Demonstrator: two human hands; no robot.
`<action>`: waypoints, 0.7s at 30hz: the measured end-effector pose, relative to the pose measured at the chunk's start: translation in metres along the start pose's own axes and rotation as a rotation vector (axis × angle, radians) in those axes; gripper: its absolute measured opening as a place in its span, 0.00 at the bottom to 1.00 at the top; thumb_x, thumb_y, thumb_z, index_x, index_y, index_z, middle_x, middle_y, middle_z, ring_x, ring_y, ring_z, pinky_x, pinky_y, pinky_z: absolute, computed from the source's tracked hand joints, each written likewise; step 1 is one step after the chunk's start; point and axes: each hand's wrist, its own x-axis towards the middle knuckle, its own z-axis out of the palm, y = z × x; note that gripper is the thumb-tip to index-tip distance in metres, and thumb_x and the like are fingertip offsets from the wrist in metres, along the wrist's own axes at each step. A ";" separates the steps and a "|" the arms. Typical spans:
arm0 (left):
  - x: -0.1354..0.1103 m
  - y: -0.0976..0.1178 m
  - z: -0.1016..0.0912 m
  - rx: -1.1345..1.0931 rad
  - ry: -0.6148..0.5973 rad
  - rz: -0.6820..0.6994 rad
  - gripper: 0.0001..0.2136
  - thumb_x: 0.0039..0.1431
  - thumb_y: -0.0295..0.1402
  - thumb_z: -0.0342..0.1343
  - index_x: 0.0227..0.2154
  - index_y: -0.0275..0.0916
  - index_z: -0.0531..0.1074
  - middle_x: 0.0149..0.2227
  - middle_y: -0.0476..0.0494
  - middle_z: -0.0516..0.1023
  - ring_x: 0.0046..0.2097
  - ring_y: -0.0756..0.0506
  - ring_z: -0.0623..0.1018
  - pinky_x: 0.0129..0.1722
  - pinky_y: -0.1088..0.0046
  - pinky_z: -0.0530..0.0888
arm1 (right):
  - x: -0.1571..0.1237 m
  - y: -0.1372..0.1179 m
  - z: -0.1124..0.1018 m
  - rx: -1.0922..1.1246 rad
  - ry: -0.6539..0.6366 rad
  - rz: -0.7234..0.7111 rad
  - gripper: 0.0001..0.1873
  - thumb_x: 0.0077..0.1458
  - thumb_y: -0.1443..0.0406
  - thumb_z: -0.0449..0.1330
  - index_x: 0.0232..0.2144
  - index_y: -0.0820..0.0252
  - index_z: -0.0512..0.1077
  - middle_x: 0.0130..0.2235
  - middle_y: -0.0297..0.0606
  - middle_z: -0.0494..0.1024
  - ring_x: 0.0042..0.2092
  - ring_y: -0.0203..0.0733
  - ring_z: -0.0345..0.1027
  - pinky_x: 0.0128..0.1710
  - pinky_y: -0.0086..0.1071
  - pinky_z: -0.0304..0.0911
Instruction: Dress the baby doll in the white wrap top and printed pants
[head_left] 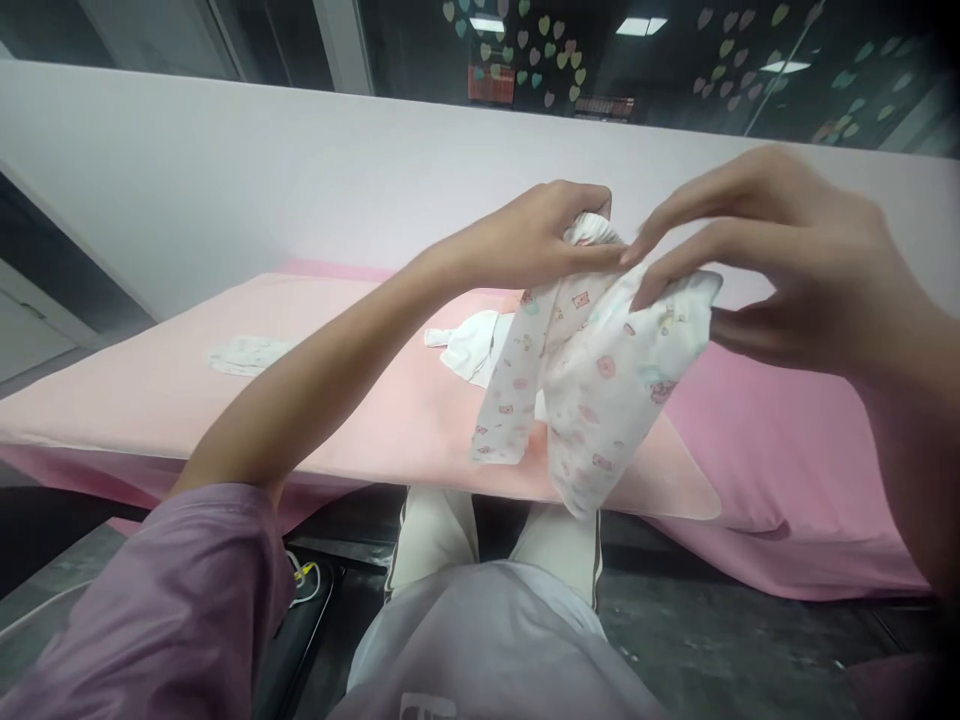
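Between my hands hangs a small pair of white baby pants [600, 390] with a pastel print and a gathered waistband. My left hand [551, 235] grips the bunched waistband on the left. On the right, my right hand [787, 260] pinches the upper edge of the cloth, its thumb partly hidden behind it. The two legs of the pants dangle over the near part of the bed. Behind them a white cloth piece [474, 345] lies partly covered from view.
A folded pale cloth [247, 354] lies to the left on the peach-coloured sheet [360, 400]. Pink bedding [787, 450] hangs at the right. A white wall panel [225, 180] rises behind the bed, below a window with heart stickers. A white cable [304, 580] lies below.
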 end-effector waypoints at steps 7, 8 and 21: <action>0.000 0.015 -0.005 -0.372 -0.137 -0.013 0.18 0.78 0.45 0.46 0.40 0.38 0.73 0.43 0.43 0.78 0.52 0.38 0.82 0.53 0.59 0.77 | 0.024 0.011 0.007 0.003 0.023 0.042 0.12 0.64 0.50 0.68 0.40 0.48 0.78 0.33 0.29 0.79 0.32 0.41 0.73 0.33 0.40 0.65; -0.001 0.018 -0.006 -0.438 -0.152 0.011 0.19 0.79 0.45 0.42 0.42 0.38 0.74 0.45 0.42 0.78 0.53 0.39 0.81 0.54 0.59 0.77 | 0.027 0.012 0.008 0.002 0.062 0.099 0.14 0.62 0.49 0.70 0.41 0.47 0.77 0.34 0.30 0.79 0.34 0.43 0.74 0.36 0.41 0.68; -0.024 -0.018 -0.021 -0.303 0.246 -0.199 0.17 0.70 0.48 0.62 0.42 0.38 0.69 0.47 0.39 0.80 0.49 0.42 0.82 0.51 0.59 0.76 | -0.057 -0.055 0.169 0.957 -0.037 0.807 0.58 0.53 0.45 0.75 0.76 0.37 0.49 0.73 0.42 0.66 0.71 0.62 0.65 0.64 0.61 0.73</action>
